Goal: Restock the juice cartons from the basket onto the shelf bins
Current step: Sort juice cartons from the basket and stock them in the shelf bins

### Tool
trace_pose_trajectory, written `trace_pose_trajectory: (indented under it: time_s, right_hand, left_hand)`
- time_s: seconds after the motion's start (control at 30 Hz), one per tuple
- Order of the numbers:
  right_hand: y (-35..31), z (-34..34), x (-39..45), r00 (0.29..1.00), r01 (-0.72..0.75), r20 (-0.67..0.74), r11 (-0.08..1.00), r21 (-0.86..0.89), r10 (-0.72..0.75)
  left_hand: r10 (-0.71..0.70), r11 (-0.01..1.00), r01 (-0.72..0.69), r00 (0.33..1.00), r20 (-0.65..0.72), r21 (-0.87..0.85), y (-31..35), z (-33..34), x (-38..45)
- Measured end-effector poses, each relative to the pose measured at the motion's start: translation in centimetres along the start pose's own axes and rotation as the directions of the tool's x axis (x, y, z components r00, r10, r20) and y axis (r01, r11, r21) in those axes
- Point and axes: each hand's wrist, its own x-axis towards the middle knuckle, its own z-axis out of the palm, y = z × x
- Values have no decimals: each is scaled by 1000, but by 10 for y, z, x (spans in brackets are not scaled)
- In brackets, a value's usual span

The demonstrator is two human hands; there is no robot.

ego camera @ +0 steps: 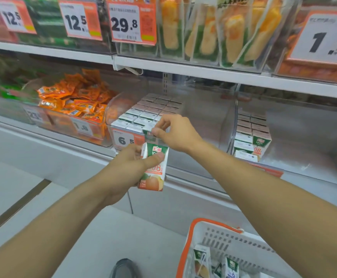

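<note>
My left hand (131,163) grips a small juice carton (153,173), white and green with an orange fruit picture, upright in front of the shelf edge. My right hand (175,131) pinches the top of another carton (150,135) at the front of the clear middle bin (213,125), which holds rows of cartons (149,111) on its left side. The white basket (233,243) with an orange rim sits at bottom right with a few cartons (201,261) inside. A second bin (304,137) to the right holds more stacked cartons (251,135).
A clear bin of orange snack packets (75,99) stands left of the juice bin. Price tags hang on the bin fronts, one reading 6.5 (125,139). An upper shelf (183,69) carries packaged snacks. My shoe (123,267) shows on the grey floor.
</note>
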Motion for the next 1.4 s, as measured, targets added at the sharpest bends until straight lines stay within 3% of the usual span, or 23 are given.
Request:
trace_pose_trajectory:
  time_s: [0.1, 0.2, 0.27, 0.33, 0.47, 0.57, 0.7, 0.83, 0.9, 1.0, 1.07, 1.13, 1.2, 1.4]
  right_hand:
    - [0, -10, -3, 982, 42, 186, 994, -100, -22]
    - [5, -26, -16, 982, 118, 157, 987, -111, -100]
    - [9, -42, -34, 992, 117, 50, 993, 5, -117]
    - [11, -62, -61, 997, 68, 34, 976, 206, -76]
    - [29, -99, -121, 969, -61, 248, 956, 287, -13]
    - [45, -124, -157, 957, -193, 283, 860, 473, 59]
    - [71, -156, -193, 964, -266, 194, 700, 663, 183]
    - [92, -182, -203, 972, -202, 50, 704, 681, 230]
    - [97, -196, -197, 964, -112, -94, 700, 706, 249]
    - [111, -203, -181, 905, -67, -319, 834, 547, 282]
    - [125, -196, -170, 875, -173, -385, 932, 317, 294]
    - [135, -186, -158, 881, -283, -365, 953, 106, 302]
    - [141, -176, -142, 901, -335, -304, 942, -37, 309]
    - [154, -155, -94, 880, -452, -240, 879, -151, 411]
  left_hand:
    - [-19, 999, 19, 1000, 12, -41, 0, 0, -1]
    - [-48, 996, 54, 996, 71, -74, -1, 1, -2]
    - [-39, 997, 46, 995, 96, -68, 1, 7, -4]
    - [-10, 999, 15, 992, 122, -45, 3, 18, -5]
    - [33, 999, -39, 977, 209, 25, 13, 53, -8]
    - [77, 987, -118, 938, 337, 104, 23, 89, -10]
    - [130, 960, -225, 885, 447, 166, 29, 146, -12]
    - [258, 917, -370, 838, 480, 153, 29, 179, -4]
    - [419, 796, -536, 824, 381, 282, 30, 178, 6]
    - [586, 625, -588, 788, 189, 513, 30, 168, 18]
    - [535, 578, -530, 820, 202, 620, 20, 167, 28]
    - [471, 547, -483, 853, 226, 684, 7, 171, 36]
    - [504, 513, -480, 840, 203, 711, -3, 175, 43]
    - [603, 499, -501, 787, 131, 707, -8, 178, 48]
